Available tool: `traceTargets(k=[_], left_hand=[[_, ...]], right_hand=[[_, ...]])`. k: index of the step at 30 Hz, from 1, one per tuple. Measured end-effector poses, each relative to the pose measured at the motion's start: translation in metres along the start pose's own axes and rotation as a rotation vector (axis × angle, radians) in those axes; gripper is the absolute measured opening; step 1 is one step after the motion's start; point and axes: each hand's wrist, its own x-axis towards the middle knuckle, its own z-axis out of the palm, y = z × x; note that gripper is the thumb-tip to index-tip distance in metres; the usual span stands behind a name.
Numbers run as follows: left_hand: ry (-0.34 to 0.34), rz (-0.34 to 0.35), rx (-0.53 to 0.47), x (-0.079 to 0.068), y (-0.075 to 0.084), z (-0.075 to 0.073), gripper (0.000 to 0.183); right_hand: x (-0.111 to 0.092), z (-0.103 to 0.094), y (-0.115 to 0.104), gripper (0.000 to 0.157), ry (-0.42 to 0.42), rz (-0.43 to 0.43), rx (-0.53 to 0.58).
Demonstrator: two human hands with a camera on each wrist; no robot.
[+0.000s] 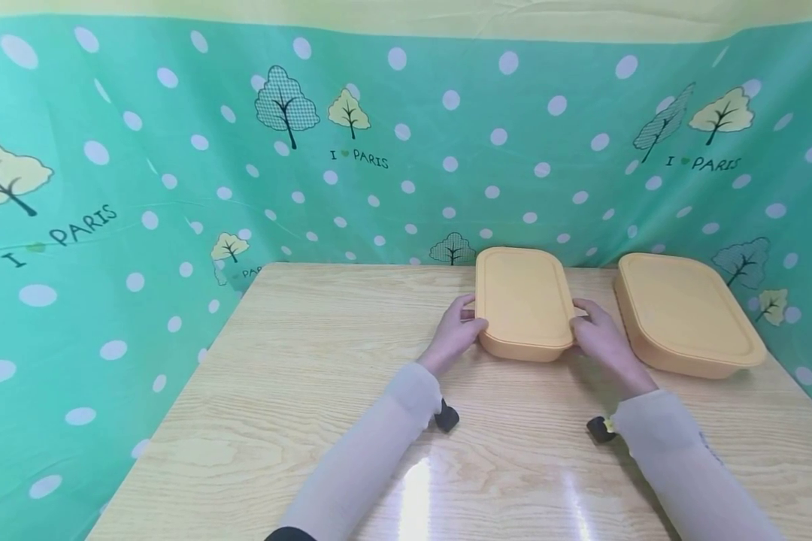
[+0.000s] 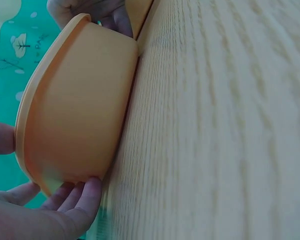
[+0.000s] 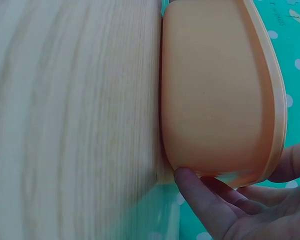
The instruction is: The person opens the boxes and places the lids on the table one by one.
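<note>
While hands (image 1: 459, 329) (image 1: 597, 336) grip it, the round-cornered box (image 1: 524, 300) looks pale orange.

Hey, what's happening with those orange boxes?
A person is holding an orange box by its sides, with the left hand on one side and the right hand on the other. The box has its top closed, so I can't see what's inside. It is toward the far edge of the wooden table. A second box, also orange and closed, stands to the right, and neither of the hands is touching it.
</note>
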Motion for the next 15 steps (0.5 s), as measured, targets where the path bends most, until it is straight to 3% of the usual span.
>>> traceTargets(k=[15], left_hand=[[0.019, -0.008, 0.033, -0.0039, 0.0019, -0.0077, 0.062]], right_hand=[[0.0020, 0.0076, -0.0034, 0.058, -0.001, -0.013, 0.026]])
